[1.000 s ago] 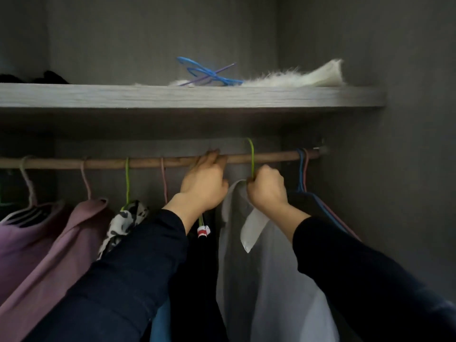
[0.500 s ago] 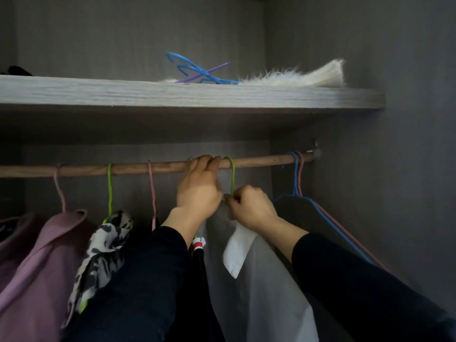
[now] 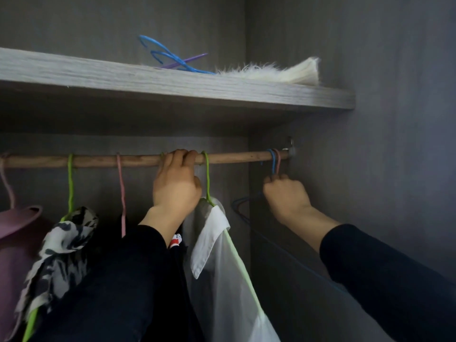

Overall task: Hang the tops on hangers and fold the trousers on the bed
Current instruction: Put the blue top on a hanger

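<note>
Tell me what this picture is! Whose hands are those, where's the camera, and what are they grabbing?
There is no machine here. These are a person's two hands, and the camera sits on that person's head, looking into a wardrobe, so you see what they see. The left hand grips the wooden rail. Next to it, a white shirt hangs on a green hanger. The right hand holds the necks of two empty hangers, one blue and one pink, at the rail's right end. More clothes hang to the left. On the shelf above lie spare blue hangers and something white and furry.
</note>
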